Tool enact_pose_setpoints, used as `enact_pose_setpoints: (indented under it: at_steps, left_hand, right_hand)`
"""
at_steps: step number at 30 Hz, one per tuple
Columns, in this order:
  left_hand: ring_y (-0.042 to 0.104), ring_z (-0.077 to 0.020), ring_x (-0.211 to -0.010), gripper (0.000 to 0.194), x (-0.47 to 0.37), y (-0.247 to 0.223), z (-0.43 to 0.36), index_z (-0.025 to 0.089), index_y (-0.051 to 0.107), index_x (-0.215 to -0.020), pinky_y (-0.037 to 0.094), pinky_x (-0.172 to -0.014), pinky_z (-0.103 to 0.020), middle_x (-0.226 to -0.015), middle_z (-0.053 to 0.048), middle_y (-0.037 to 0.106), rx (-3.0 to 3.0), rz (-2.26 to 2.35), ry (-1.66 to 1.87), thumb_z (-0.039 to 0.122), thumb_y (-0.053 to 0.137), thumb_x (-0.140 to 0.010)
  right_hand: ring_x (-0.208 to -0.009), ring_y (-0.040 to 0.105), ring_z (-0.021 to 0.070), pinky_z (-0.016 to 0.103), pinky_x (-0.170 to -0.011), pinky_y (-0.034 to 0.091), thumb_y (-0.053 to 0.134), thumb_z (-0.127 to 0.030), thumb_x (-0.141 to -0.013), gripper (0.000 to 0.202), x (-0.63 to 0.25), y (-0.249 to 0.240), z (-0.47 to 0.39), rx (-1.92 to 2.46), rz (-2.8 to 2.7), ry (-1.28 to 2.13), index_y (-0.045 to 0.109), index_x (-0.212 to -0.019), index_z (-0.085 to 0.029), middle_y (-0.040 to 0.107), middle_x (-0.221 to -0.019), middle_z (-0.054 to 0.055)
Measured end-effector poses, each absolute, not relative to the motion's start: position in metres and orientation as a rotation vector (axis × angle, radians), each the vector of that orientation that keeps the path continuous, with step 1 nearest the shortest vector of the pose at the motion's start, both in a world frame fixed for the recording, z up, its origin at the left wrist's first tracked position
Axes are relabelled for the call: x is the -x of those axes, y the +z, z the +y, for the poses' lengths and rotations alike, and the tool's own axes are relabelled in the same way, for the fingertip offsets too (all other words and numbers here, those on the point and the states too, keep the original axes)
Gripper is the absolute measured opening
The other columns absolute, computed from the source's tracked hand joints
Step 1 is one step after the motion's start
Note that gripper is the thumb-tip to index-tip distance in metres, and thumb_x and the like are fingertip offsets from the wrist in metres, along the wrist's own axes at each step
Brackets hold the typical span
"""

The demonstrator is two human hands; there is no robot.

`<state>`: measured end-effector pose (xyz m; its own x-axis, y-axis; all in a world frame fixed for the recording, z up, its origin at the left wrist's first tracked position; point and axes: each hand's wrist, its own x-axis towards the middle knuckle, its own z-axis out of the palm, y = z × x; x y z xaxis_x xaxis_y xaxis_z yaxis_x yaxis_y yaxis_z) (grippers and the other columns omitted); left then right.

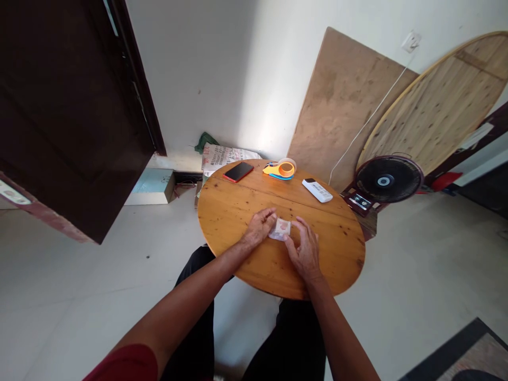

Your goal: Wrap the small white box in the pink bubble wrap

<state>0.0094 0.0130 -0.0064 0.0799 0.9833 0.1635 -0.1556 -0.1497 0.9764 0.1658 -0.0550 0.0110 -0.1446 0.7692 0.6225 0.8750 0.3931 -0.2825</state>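
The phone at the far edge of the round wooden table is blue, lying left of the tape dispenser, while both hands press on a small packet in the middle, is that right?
Not quite: the phone is red, not blue, as the head view shows. The rest holds: it lies left of the tape dispenser at the far edge of the round wooden table, and the left hand and right hand press on the small packet.

A single view comes from a camera worn on the person's head, looking forward and steeply down over both forearms onto the small round wooden table (238, 211) just in front of the knees. The table sits near the centre of the frame, close enough that its whole top fits in. The wide lens also takes in the pale tiled floor (79, 275) around it and the white wall (222, 79) beyond, with straight edges bowed toward the borders
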Motion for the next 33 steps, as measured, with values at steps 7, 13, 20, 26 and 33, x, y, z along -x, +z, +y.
enact_pose_setpoints:
  at_steps: [7,13,20,26,33]
  left_hand:
    - [0.059,-0.0122,-0.072,0.019,-0.004,-0.002,0.017,0.014,0.065,-0.084,0.048,-0.072,-0.024,-0.078,-0.002,0.066,-0.997,0.965,1.397,0.024,0.069,-0.068]
    - [0.050,-0.0076,-0.056,0.027,-0.004,0.001,0.010,0.012,0.063,-0.086,0.042,-0.055,-0.020,-0.068,0.002,0.060,-1.029,1.009,1.307,0.024,0.071,-0.063]
    - [0.048,-0.0064,-0.055,0.033,-0.003,0.002,0.005,0.012,0.064,-0.094,0.040,-0.050,-0.018,-0.080,-0.001,0.062,-1.211,1.044,1.240,0.030,0.070,-0.067]
    - [0.047,-0.0049,-0.057,0.041,-0.005,-0.004,0.008,0.013,0.059,-0.110,0.041,-0.051,-0.018,-0.090,-0.002,0.059,-1.225,0.942,1.196,0.023,0.065,-0.071]
    - [0.055,-0.0086,-0.073,0.041,-0.011,-0.009,0.014,0.014,0.058,-0.113,0.047,-0.064,-0.019,-0.095,-0.003,0.060,-1.186,0.802,1.194,0.021,0.064,-0.073]
  right_hand:
    - [-0.122,0.049,0.0276,0.043,-0.097,0.037,0.050,-0.036,-0.087,0.042,-0.167,0.011,-0.055,1.411,-1.921,-0.155,0.049,-0.125,-0.019,0.052,-0.134,0.014]
    - [-0.122,0.049,0.0279,0.044,-0.097,0.037,0.050,-0.036,-0.088,0.041,-0.167,0.012,-0.055,1.417,-1.970,-0.180,0.052,-0.125,-0.019,0.051,-0.136,0.013]
    - [-0.123,0.047,0.0274,0.043,-0.098,0.037,0.049,-0.035,-0.089,0.045,-0.165,0.015,-0.056,1.449,-2.055,-0.167,0.049,-0.132,-0.021,0.046,-0.140,0.012]
    - [-0.120,0.048,0.0281,0.046,-0.095,0.037,0.044,-0.033,-0.092,0.042,-0.164,0.015,-0.055,1.517,-2.164,-0.212,0.050,-0.133,-0.027,0.043,-0.143,0.010]
    - [-0.120,0.048,0.0279,0.046,-0.096,0.037,0.046,-0.034,-0.091,0.040,-0.164,0.015,-0.055,1.480,-2.141,-0.207,0.053,-0.130,-0.026,0.045,-0.141,0.011]
